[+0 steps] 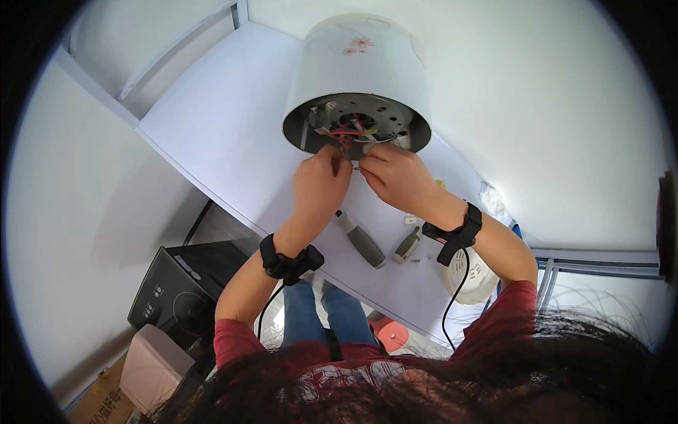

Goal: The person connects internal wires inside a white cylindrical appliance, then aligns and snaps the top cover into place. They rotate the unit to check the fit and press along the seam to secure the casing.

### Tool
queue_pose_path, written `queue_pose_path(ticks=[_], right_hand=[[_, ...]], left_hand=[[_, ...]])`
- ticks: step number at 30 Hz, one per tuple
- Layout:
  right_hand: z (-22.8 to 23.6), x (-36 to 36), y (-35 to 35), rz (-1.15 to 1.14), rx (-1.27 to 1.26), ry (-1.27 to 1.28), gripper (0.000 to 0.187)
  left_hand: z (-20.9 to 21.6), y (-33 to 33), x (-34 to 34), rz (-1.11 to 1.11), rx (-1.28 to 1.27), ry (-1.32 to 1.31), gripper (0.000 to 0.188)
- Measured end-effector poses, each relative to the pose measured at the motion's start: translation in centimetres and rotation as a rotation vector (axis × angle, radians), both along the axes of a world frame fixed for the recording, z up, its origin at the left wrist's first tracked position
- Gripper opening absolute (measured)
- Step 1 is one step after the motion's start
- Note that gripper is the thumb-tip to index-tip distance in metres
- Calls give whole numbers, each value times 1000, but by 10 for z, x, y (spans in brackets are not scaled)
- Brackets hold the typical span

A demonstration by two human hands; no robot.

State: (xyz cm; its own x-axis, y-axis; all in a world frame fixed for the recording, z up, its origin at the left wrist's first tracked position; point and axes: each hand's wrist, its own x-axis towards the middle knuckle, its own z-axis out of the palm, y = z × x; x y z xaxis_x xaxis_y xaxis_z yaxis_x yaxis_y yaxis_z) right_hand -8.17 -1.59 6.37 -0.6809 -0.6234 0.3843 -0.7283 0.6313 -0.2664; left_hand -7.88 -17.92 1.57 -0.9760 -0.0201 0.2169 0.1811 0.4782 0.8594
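A white cylindrical appliance housing [360, 63] with a flower print, probably a rice cooker, lies on its side with its underside facing me. Inside its rim a round metal base plate [385, 116] shows, with red, yellow and white wires [346, 132] hanging from it. My left hand [321, 177] is closed in a pinch just below the opening. Close beside it my right hand [399, 173] pinches too. A thin wire end [356, 168] shows between their fingertips; the fingers hide most of it.
On the white table [226, 106] lie a grey-handled screwdriver [364, 244], a shorter grey-handled tool [407, 245], a small white block [410, 220] and tiny screws [416, 261]. A perforated cream plastic cover [472, 277] sits right. A black cooktop-like appliance [176, 297] stands lower left.
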Motion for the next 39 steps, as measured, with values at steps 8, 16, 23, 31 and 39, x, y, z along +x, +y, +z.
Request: queue_pose_path(ticks=[8,16,23,31,39], right_hand=[[6,9,8,4,28,30,4],[4,6,8,36,7,63,6],[6,7,11,27,22,80,6],[5,7,12,-209,-21,-132,24],[1,-12,9,-283,-112,-120,12]], left_hand=[[0,4,6,-48,40,41,11],[-11,4,-17,-61,276,84,13],[-15,3,-25,-141,440,-66,14],[-12,1,-24,-137,478,-121,16],[-10,4,-25,-132,472,-117,18]])
